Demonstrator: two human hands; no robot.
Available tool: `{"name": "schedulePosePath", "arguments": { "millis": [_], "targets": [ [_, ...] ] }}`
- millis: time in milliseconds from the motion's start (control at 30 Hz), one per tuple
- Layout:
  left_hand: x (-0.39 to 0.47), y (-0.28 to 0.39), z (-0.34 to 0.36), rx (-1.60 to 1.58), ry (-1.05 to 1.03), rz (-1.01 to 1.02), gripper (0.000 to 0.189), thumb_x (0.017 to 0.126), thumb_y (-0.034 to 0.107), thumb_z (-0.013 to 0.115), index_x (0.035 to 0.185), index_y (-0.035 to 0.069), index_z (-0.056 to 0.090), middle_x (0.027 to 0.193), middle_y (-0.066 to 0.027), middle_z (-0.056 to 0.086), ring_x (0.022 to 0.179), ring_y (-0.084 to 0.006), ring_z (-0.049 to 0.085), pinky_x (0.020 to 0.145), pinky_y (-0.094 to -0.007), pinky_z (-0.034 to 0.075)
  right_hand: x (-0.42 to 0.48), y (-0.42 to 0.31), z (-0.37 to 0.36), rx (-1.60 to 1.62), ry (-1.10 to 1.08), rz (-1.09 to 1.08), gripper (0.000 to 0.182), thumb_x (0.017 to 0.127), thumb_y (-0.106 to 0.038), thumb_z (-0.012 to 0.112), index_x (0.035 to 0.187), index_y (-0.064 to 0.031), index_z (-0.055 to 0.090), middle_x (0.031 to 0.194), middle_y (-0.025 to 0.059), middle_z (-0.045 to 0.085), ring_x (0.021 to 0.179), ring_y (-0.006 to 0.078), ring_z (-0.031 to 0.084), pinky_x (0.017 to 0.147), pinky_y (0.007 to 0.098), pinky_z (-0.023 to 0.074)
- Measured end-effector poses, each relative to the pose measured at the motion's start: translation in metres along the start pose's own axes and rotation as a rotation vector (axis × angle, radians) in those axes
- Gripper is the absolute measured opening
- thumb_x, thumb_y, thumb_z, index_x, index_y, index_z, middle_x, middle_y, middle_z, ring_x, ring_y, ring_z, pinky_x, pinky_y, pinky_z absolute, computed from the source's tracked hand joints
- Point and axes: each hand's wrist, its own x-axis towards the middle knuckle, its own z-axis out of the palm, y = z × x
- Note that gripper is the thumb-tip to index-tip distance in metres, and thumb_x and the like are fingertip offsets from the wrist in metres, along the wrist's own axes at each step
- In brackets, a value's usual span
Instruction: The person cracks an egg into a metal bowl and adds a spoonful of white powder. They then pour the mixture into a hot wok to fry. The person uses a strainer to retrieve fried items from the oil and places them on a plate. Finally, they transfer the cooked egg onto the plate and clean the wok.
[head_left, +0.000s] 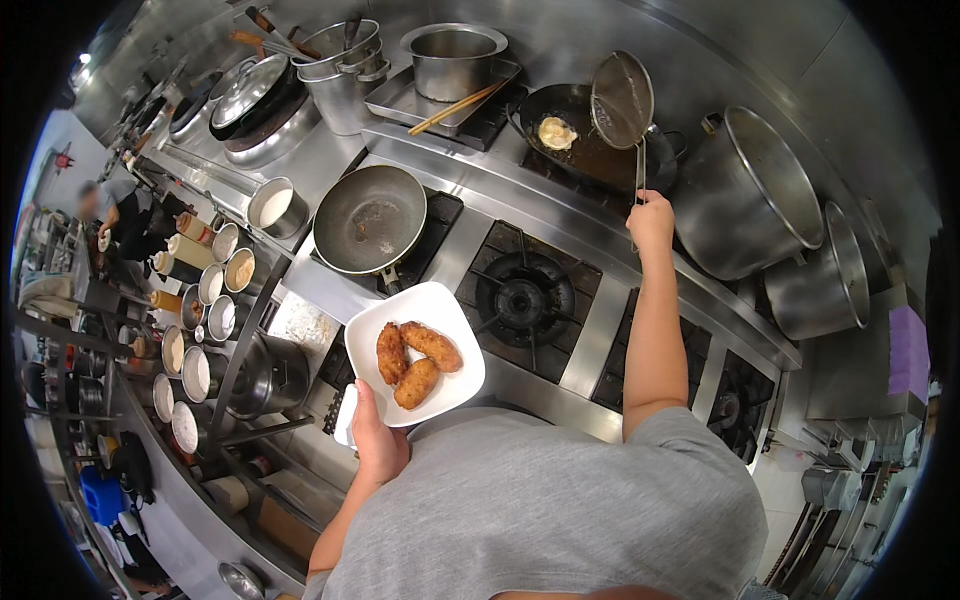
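Note:
My left hand (380, 442) grips the near edge of a white square bowl (461, 382), thumb on its rim. Three browned fried rolls (417, 383) lie in the bowl. My right hand (649, 219) is closed around the handle of a round wire-mesh strainer (622, 101), raised over the right part of a dark wok (544, 100) on the back of the range. In the wok, a pale, golden-edged piece of food, perhaps a fried egg (556, 133), lies left of the strainer. A frying pan (370, 219) with a worn inside sits on a burner just beyond the bowl.
An unlit-looking gas burner (519, 300) lies between my arms. Large steel stockpots (739, 199) stand right of the wok. Wooden chopsticks (454, 109) rest across a metal tray beside a steel pot (453, 66). Several ingredient containers (196, 373) line the left. Another person (127, 214) stands far left.

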Motion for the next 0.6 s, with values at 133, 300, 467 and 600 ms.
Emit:
{"name": "schedulePosePath", "arguments": {
  "millis": [133,300,467,600],
  "targets": [
    [-0.001,-0.003,-0.002,0.012,-0.017,0.015,0.058,0.093,0.047,0.033,0.129,0.001,0.032,0.125,-0.0140,0.045,0.112,-0.0264,0.049,0.088,-0.0422,0.045,0.006,0.017,0.004,-0.038,0.099,0.046,0.025,0.075,-0.003,0.045,0.094,0.0020,0.060,0.086,0.0235,0.061,0.082,0.0379,0.059,0.072,0.0400,0.0460],
    [-0.004,-0.008,-0.004,-0.004,-0.027,0.034,0.057,0.093,0.046,0.033,0.128,0.001,0.033,0.125,-0.0137,0.045,0.111,-0.0255,0.050,0.089,-0.0408,0.045,0.017,0.039,0.003,0.329,-0.018,0.335,0.012,0.077,0.003,0.043,0.079,0.0040,0.055,0.070,0.0161,0.058,0.054,0.0263,0.057,0.046,0.0362,0.0423],
    [-0.011,-0.011,0.001,-0.019,0.009,0.036,0.054,0.094,0.044,0.033,0.126,0.001,0.035,0.122,-0.0125,0.048,0.110,-0.0232,0.051,0.088,-0.0373,0.045,0.000,0.032,-0.004,0.652,-0.166,0.405,0.010,0.077,0.005,0.044,0.081,0.0006,0.052,0.059,0.0069,0.051,0.040,0.0127,0.044,0.032,0.0263,0.0275],
    [-0.016,-0.014,0.006,-0.009,-0.001,0.001,0.054,0.093,0.044,0.033,0.126,0.002,0.036,0.122,-0.0117,0.048,0.110,-0.0230,0.051,0.088,-0.0372,0.044,-0.021,0.003,-0.023,0.726,-0.298,0.353,0.012,0.077,0.003,0.048,0.089,0.0018,0.051,0.057,0.0059,0.050,0.037,0.0085,0.038,0.032,0.0232,0.0253]
  ]
}}
